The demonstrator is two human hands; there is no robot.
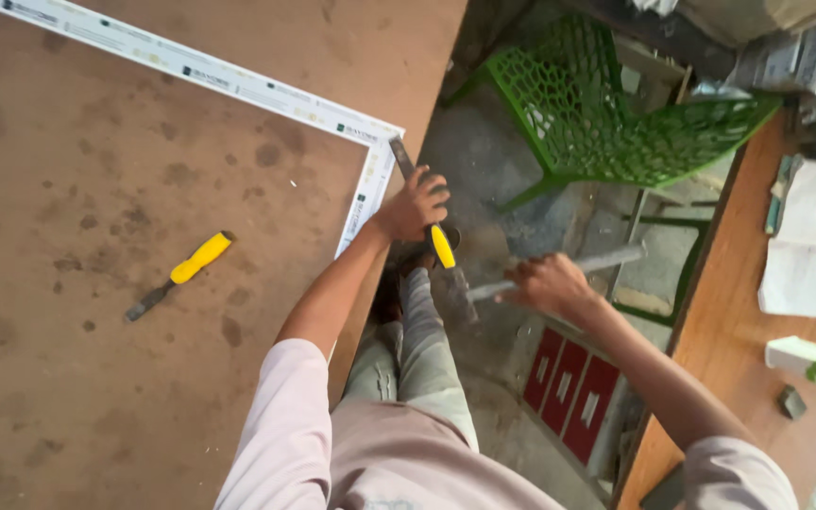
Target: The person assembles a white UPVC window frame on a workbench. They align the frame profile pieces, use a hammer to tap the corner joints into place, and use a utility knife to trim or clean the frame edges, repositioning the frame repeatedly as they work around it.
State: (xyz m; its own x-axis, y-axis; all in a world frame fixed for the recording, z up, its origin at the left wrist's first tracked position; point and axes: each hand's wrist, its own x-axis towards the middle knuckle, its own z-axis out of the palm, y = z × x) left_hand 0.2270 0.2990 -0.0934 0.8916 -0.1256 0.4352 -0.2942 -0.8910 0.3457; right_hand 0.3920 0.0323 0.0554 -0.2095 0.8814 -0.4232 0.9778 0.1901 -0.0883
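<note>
My left hand (415,204) grips a chisel (442,246) with a yellow handle, its dark blade set against the outer corner of a white frame profile (368,134) lying on the brown board table (96,189). Off the table's edge, my right hand (545,283) is closed around a grey metal bar (606,259), which is blurred and lies roughly level, just right of the chisel's handle end. A second yellow-handled chisel (181,274) lies loose on the table to the left.
A green lattice plastic chair (606,113) stands beyond the table edge. Red panels (569,387) lie on the concrete floor below. A wooden bench (729,321) at right carries papers (814,246) and a small white and green tool (809,359).
</note>
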